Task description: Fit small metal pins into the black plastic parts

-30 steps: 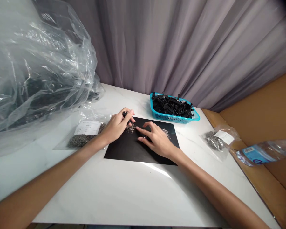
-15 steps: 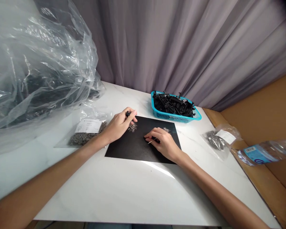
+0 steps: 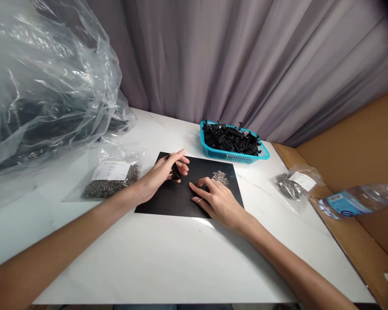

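My left hand (image 3: 163, 173) is over the left part of a black mat (image 3: 181, 202). Its fingers curl loosely round a small black plastic part (image 3: 175, 173), which points down from the palm. To the right, my right hand (image 3: 218, 199) rests low over the mat with the index finger reaching toward the left hand. By its thumb shows a thin shiny metal rod (image 3: 199, 200); the rest of it is hidden in the hand. Just beyond the right knuckles lies a pile of tiny metal pieces (image 3: 220, 176).
A blue basket (image 3: 210, 153) heaped with black plastic parts (image 3: 233, 138) stands behind the mat. Labelled bags of small metal pieces lie left (image 3: 106, 187) and right (image 3: 289, 185). A large clear plastic bag (image 3: 51, 86) bulges at far left. A plastic bottle (image 3: 358, 202) lies at right.
My left hand has turned and its fingers have loosened, so more of the black part shows. My right index finger has stretched forward. The metal pieces by the left hand are now hidden.
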Demonstrator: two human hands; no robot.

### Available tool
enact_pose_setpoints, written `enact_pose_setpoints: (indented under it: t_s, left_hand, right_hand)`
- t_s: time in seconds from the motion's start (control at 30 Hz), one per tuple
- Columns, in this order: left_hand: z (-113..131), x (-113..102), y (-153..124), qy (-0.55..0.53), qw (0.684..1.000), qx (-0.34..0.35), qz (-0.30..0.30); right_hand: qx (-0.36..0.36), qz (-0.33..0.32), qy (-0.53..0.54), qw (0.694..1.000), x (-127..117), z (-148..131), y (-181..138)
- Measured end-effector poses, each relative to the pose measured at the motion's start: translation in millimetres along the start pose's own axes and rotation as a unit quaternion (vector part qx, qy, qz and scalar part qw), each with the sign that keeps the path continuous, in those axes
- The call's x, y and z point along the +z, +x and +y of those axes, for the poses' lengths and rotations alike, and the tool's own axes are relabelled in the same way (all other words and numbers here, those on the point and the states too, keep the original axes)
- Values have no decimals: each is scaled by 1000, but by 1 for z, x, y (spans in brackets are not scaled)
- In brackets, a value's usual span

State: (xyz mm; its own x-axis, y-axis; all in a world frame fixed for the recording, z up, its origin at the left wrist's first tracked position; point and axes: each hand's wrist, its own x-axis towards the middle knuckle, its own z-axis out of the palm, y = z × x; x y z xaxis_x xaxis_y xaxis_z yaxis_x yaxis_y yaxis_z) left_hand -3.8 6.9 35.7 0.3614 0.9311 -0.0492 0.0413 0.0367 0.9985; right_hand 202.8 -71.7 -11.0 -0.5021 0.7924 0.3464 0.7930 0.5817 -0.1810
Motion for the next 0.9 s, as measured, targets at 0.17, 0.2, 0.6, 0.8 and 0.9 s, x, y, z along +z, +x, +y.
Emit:
enact_pose_setpoints:
  t_s: [0.17,0.2,0.6,0.8,0.9]
  left_hand:
    - [5,6,-6,-13,996,-63,-59]
    - [4,6,-6,-11,995,-73,-62]
    - [-12,1,-4,231,955,121,-141]
    - [-26,-1,-6,360,879,217,-225]
    - [-27,-2,-5,373,869,197,-259]
  right_hand:
    - [70,94,96,989,4,13,-1]
    - [83,104,127,983,2,16,-2]
    - [121,117,196,966,-10,28,-12]
    - [114,158,121,973,-14,35,-16]
    - [113,172,100,973,-18,37,-17]
